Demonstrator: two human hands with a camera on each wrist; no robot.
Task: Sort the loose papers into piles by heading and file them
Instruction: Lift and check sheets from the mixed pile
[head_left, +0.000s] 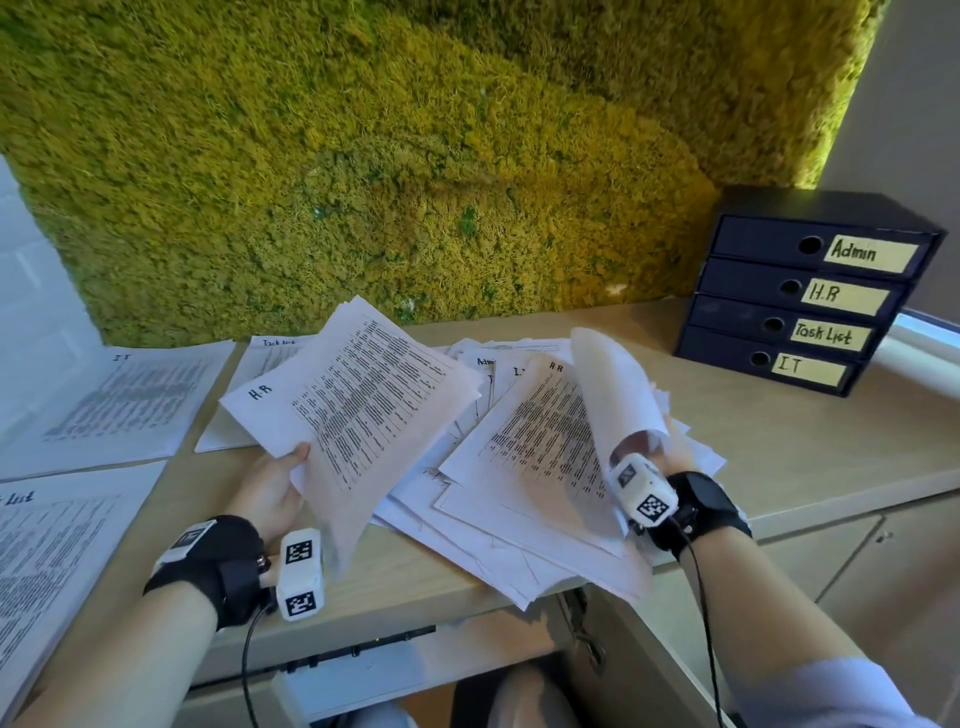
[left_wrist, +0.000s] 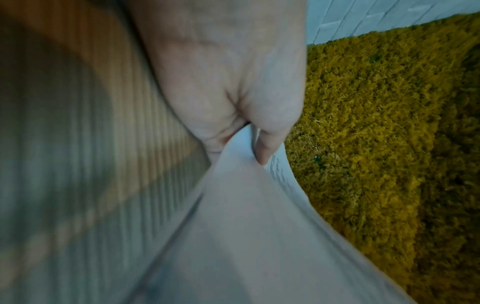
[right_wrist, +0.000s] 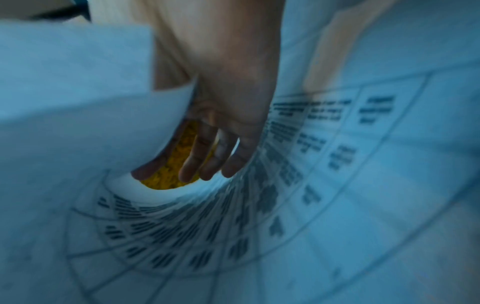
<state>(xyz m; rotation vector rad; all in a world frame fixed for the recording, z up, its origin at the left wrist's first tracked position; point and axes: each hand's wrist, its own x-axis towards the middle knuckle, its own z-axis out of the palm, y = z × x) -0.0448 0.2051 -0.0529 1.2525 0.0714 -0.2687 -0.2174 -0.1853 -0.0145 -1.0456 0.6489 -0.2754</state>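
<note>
Above the desk's (head_left: 779, 431) front edge, your left hand (head_left: 270, 488) pinches an H.R sheet (head_left: 358, 395); your right hand (head_left: 675, 457), fingers (right_wrist: 207, 160) relaxed, lifts a curled page (head_left: 613, 395) off the loose pile (head_left: 519, 519).

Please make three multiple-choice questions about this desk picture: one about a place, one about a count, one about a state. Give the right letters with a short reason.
1. Where does the file box stand?
A. far right of the desk
B. far left
C. on the floor

2. How many labelled drawers does it have?
A. two
B. four
C. six

3. What is the left hand doing?
A. resting flat
B. holding the H.R sheet
C. opening a drawer

Answers: 1 A, it stands at the desk's far right by the moss wall. 2 B, labels read Admin, H.R, Task List, I.T. 3 B, the thumb pinches the sheet's edge.
</note>
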